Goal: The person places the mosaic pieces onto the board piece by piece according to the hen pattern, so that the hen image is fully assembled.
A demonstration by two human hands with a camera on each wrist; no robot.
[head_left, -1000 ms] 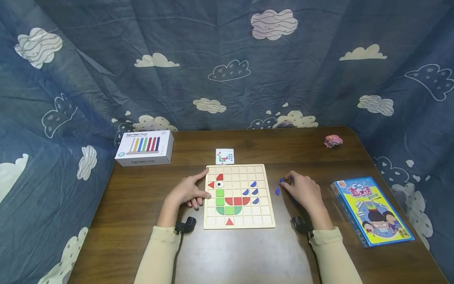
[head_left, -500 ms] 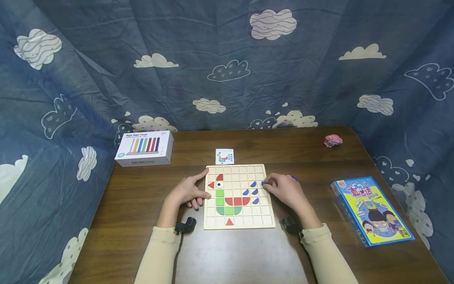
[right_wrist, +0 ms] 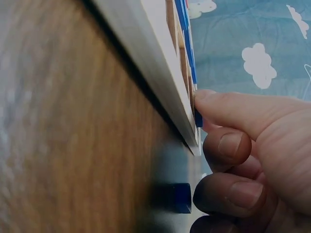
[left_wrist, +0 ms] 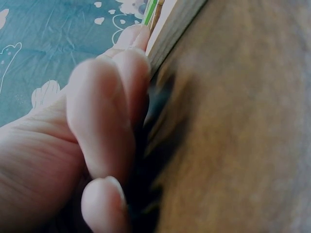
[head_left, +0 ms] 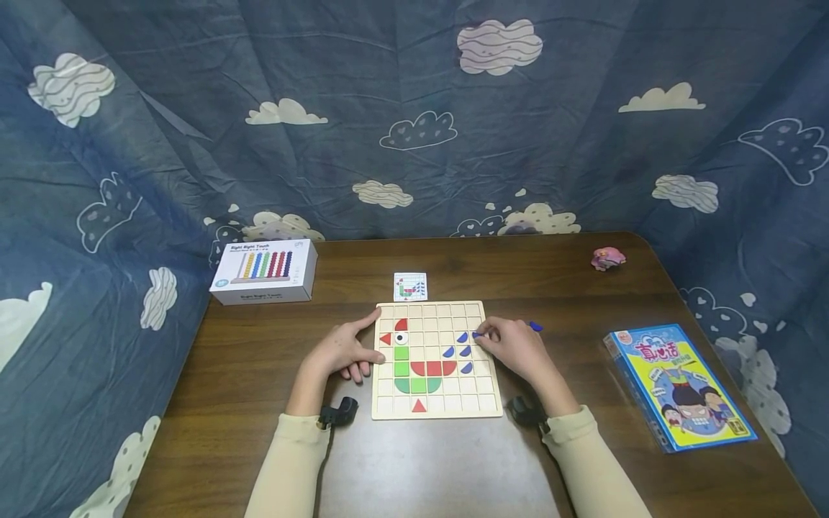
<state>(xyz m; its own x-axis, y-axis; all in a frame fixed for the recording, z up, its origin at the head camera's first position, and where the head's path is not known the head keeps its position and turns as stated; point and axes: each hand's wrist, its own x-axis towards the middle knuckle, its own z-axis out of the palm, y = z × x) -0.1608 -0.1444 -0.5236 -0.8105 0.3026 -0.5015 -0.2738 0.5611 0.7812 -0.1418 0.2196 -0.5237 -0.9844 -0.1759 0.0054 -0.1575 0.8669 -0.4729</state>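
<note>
A square wooden grid board [head_left: 453, 408] lies on the table, with red, green and blue shapes and an eye tile in its cells forming a bird. My left hand [head_left: 342, 350] rests at its left edge, thumb and index finger spread and touching the rim, other fingers bent beside it. My right hand [head_left: 518, 347] pinches a blue half-round piece [head_left: 477, 335] over the right column; in the right wrist view that held blue piece [right_wrist: 198, 118] is partly hidden by the thumb. Another blue piece [head_left: 535, 326] lies on the table just beyond my right hand.
A small pattern card [head_left: 411, 286] lies behind the board. A white boxed bead toy [head_left: 263, 272] stands at the back left. On the right are a blue-yellow box [head_left: 680, 385] and a pink figurine [head_left: 608, 258]. A cloud-patterned curtain surrounds the table.
My right hand has moved left from the loose pieces beside the board to its right column, bringing a blue half-round piece. The left hand has stayed at the board's left edge.
</note>
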